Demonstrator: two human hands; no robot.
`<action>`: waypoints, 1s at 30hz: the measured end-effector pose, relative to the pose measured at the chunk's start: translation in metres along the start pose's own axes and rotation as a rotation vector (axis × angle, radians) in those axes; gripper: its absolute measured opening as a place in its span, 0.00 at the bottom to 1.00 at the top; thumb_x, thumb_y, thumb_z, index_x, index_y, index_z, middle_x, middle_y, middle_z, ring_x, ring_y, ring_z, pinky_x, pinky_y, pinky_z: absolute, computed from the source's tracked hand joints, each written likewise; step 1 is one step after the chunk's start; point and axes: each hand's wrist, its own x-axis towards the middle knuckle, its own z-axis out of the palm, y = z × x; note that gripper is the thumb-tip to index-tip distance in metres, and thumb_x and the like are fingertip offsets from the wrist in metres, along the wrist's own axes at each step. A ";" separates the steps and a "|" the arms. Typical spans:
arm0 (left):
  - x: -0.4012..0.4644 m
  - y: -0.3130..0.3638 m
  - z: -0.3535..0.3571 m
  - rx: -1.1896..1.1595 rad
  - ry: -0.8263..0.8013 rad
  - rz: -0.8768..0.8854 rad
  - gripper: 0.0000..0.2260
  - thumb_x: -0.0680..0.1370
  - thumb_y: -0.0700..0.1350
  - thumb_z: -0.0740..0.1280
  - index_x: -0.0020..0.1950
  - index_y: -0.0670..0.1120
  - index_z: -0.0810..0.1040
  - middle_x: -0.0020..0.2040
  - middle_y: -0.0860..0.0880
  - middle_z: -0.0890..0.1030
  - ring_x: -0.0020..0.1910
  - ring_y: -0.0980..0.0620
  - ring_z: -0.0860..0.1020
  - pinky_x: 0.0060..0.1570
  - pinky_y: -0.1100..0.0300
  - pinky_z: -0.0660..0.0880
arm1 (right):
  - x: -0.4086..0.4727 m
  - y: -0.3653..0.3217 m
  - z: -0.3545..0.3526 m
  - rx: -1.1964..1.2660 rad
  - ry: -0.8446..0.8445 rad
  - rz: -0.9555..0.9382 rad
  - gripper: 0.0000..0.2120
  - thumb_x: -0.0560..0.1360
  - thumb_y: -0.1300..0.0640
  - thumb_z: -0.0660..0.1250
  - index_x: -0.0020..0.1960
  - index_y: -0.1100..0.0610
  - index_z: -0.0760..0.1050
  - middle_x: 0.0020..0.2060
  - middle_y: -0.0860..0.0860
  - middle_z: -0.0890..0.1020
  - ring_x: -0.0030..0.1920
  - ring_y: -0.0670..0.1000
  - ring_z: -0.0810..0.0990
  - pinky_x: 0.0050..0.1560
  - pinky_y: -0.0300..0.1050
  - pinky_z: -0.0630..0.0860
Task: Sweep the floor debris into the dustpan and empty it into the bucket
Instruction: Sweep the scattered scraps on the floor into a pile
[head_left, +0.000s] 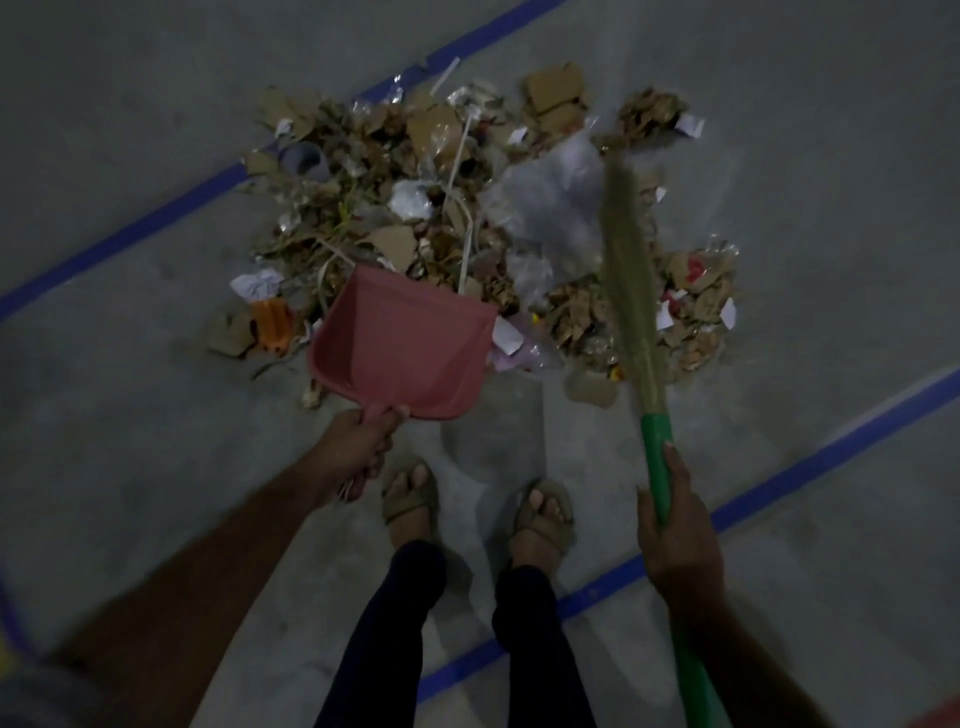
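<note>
A wide pile of debris (457, 208) lies on the grey floor ahead: dry leaves, cardboard scraps, crumpled paper, clear plastic and an orange piece at its left. My left hand (358, 447) grips the handle of a pink dustpan (405, 348), whose open mouth points at the pile's near edge; its tray holds nothing. My right hand (675, 540) holds the green handle of a grass broom (626, 270), whose bristles stretch over the right side of the pile. No bucket shows in the head view.
My two feet in sandals (478, 514) stand just behind the dustpan. Blue tape lines (130, 234) cross the concrete floor diagonally, one behind the pile and one under my feet. Bare floor lies to the left and right of the pile.
</note>
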 end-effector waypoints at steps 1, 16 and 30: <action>0.001 -0.003 -0.003 -0.004 -0.003 -0.003 0.16 0.80 0.52 0.70 0.38 0.48 0.69 0.27 0.52 0.67 0.23 0.56 0.63 0.23 0.63 0.62 | -0.001 -0.004 0.008 0.004 -0.018 0.045 0.30 0.82 0.46 0.60 0.80 0.40 0.51 0.59 0.59 0.78 0.53 0.59 0.79 0.53 0.56 0.79; -0.006 -0.088 -0.062 -0.060 0.028 -0.062 0.14 0.81 0.48 0.69 0.39 0.46 0.70 0.27 0.51 0.67 0.22 0.56 0.63 0.22 0.65 0.62 | -0.055 -0.039 0.026 0.096 -0.073 0.057 0.29 0.80 0.41 0.60 0.76 0.31 0.51 0.64 0.50 0.78 0.58 0.51 0.79 0.56 0.48 0.75; 0.017 -0.099 -0.073 0.017 0.029 -0.037 0.12 0.81 0.46 0.69 0.40 0.45 0.71 0.29 0.46 0.68 0.20 0.54 0.66 0.20 0.65 0.64 | -0.003 -0.082 0.054 -0.189 -0.257 -0.142 0.26 0.81 0.42 0.60 0.77 0.43 0.58 0.59 0.52 0.75 0.55 0.54 0.77 0.55 0.55 0.77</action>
